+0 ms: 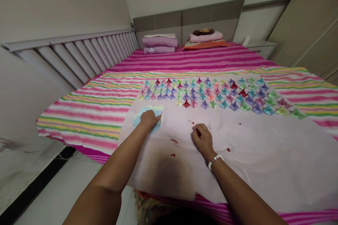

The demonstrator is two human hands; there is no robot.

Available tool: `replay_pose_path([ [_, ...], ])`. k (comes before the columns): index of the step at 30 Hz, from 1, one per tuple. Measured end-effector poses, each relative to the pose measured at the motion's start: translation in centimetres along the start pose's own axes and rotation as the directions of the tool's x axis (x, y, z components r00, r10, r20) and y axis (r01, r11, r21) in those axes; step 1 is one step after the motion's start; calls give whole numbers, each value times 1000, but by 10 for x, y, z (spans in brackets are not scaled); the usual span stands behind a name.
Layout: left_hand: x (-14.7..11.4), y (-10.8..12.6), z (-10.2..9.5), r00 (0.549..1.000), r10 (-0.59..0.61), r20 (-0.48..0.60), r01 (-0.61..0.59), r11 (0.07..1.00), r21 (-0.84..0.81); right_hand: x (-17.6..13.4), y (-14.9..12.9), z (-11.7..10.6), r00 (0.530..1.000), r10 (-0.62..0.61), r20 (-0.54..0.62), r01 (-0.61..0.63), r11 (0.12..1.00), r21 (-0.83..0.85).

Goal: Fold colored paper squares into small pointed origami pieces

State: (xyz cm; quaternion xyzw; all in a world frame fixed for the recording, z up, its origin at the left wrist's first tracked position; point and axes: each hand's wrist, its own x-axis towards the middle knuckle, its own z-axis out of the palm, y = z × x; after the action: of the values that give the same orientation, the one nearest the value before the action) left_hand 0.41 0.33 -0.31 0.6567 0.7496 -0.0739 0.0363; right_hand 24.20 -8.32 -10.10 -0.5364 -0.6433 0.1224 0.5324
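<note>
My left hand [149, 119] rests on a stack of square coloured paper sheets [157, 108], mostly pale blue and green. Its fingers are curled, with fingertips at the stack's right edge. To the right, my right hand [202, 140] is closed over a large white sheet [185, 182], its fingers bent together; nothing shows in them. Beyond both hands stand several rows of small folded paper stars [186, 103] in red, blue, green, purple and yellow. Small red scraps [174, 141] lie around the hands. A white bead bracelet [215, 161] circles my right wrist.
The white sheet lies on a bed with a striped cover [87, 109]. Folded purple bedding [160, 42] and a pink pile [206, 37] sit by the headboard [169, 24]. A slatted rail [74, 51] runs along the left, and a bedside cabinet [261, 50] stands at right.
</note>
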Motion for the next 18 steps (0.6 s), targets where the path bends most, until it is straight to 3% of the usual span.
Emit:
replay_pose_path([
  [18,-1,-5,-2,1000,0,5,0,1000,13,-1,-3,1,1000,10,1,-10,1000,2],
])
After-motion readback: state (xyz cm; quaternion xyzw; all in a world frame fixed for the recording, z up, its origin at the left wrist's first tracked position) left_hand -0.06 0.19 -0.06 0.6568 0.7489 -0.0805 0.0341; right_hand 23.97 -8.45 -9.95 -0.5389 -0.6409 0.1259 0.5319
